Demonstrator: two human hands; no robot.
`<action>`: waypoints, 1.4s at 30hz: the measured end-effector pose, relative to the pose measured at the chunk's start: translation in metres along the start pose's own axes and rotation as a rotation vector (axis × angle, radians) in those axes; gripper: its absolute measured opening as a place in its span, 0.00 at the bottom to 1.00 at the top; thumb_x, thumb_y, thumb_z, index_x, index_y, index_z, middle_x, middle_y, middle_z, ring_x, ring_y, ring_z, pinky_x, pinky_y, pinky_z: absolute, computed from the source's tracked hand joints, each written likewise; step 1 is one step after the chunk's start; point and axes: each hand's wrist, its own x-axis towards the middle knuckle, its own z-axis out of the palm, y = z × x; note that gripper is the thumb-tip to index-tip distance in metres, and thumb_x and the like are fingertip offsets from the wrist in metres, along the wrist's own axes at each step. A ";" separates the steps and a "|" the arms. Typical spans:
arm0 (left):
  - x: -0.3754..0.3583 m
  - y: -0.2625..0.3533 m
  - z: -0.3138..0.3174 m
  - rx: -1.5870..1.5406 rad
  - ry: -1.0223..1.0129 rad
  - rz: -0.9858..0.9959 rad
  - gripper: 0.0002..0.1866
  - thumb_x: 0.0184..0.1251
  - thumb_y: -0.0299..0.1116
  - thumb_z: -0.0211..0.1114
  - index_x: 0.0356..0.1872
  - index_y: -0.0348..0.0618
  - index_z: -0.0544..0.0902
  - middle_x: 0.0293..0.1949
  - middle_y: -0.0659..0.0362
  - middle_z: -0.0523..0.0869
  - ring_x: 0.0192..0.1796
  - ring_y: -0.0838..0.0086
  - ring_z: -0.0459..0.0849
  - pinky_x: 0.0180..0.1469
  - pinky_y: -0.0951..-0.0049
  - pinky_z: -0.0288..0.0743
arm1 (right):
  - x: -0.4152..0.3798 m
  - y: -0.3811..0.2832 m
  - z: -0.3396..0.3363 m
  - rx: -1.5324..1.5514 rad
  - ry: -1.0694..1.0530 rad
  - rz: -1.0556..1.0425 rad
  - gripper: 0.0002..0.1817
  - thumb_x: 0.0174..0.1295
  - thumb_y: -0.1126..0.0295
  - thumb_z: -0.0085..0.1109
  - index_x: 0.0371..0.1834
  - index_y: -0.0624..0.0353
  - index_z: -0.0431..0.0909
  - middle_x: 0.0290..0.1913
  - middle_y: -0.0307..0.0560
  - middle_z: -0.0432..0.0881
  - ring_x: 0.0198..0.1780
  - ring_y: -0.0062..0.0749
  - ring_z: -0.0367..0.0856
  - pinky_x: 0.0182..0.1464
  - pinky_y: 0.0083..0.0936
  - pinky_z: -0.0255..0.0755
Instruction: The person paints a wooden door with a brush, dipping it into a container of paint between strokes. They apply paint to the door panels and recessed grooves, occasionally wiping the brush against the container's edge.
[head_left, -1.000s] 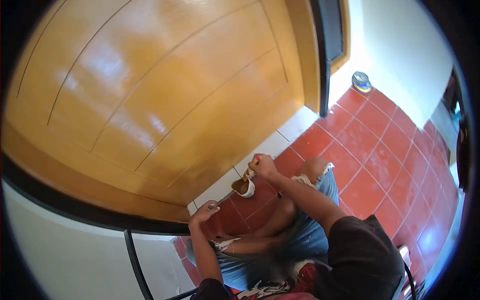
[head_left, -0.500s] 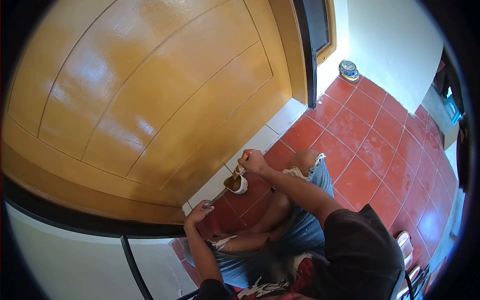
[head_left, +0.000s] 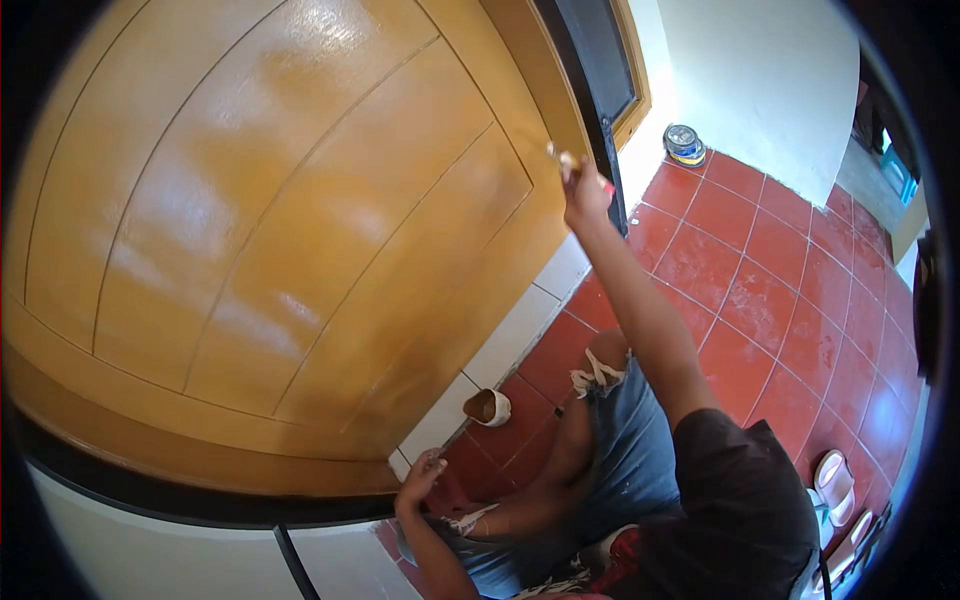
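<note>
My right hand [head_left: 587, 198] is closed around a paintbrush [head_left: 563, 157], its bristles near the right edge of the ochre-brown door [head_left: 330, 200]. A red end of the handle shows beyond my fingers. Low by the door's bottom corner is my left hand [head_left: 418, 484], its fingers curled together around something small and dark that I cannot make out. Between my knees and the door, a white cup [head_left: 489, 407] with brown paint inside stands on the floor beside the white tile sill [head_left: 500, 345].
Red floor tiles [head_left: 770, 270] spread to the right. Stacked tins [head_left: 684, 146] stand in the wall corner near the dark-framed window [head_left: 605, 60]. Sandals [head_left: 833, 485] lie at the lower right. My bent legs in torn jeans [head_left: 625, 450] are close to the cup.
My right hand has lifted the paintbrush out of the cup and carried it up and right to the door's edge. My left hand stays low by the door corner. The view has shifted slightly.
</note>
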 end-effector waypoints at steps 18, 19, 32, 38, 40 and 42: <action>0.004 -0.028 0.004 0.038 0.005 -0.084 0.27 0.70 0.47 0.66 0.66 0.48 0.73 0.56 0.58 0.81 0.55 0.69 0.79 0.49 0.66 0.77 | -0.006 0.001 0.149 -0.748 0.072 -0.580 0.14 0.61 0.62 0.70 0.27 0.60 0.78 0.30 0.49 0.85 0.37 0.40 0.87 0.41 0.40 0.79; 0.002 -0.026 0.005 0.038 0.016 -0.085 0.27 0.70 0.47 0.66 0.66 0.49 0.73 0.55 0.58 0.81 0.55 0.69 0.79 0.49 0.66 0.77 | -0.002 0.004 0.151 -0.751 0.069 -0.576 0.14 0.61 0.62 0.70 0.27 0.60 0.78 0.30 0.49 0.85 0.37 0.40 0.87 0.41 0.40 0.79; 0.003 -0.019 0.007 0.013 0.021 -0.019 0.25 0.70 0.42 0.68 0.64 0.46 0.74 0.50 0.56 0.83 0.52 0.71 0.80 0.49 0.66 0.76 | 0.029 0.009 0.108 -0.982 0.050 -0.746 0.16 0.56 0.61 0.74 0.26 0.58 0.78 0.27 0.49 0.85 0.24 0.34 0.83 0.32 0.31 0.77; 0.000 -0.004 0.007 0.034 0.061 -0.040 0.27 0.70 0.44 0.66 0.65 0.44 0.72 0.51 0.60 0.83 0.50 0.76 0.79 0.45 0.72 0.74 | 0.044 0.041 0.063 -0.314 -0.203 -0.373 0.09 0.65 0.72 0.66 0.32 0.60 0.75 0.26 0.48 0.84 0.24 0.32 0.84 0.26 0.29 0.81; 0.003 -0.007 0.008 0.020 0.075 -0.040 0.26 0.70 0.44 0.66 0.65 0.46 0.73 0.51 0.61 0.83 0.49 0.75 0.79 0.44 0.72 0.74 | 0.037 0.038 0.022 -0.469 -0.020 -0.377 0.10 0.63 0.70 0.67 0.31 0.61 0.76 0.25 0.50 0.83 0.23 0.35 0.84 0.24 0.32 0.79; 0.001 -0.012 0.005 0.006 0.083 -0.062 0.26 0.70 0.46 0.66 0.65 0.50 0.73 0.49 0.63 0.82 0.48 0.76 0.79 0.42 0.72 0.73 | 0.032 0.044 -0.018 -0.629 0.178 -0.358 0.11 0.61 0.68 0.69 0.30 0.62 0.78 0.23 0.52 0.83 0.22 0.38 0.84 0.23 0.35 0.77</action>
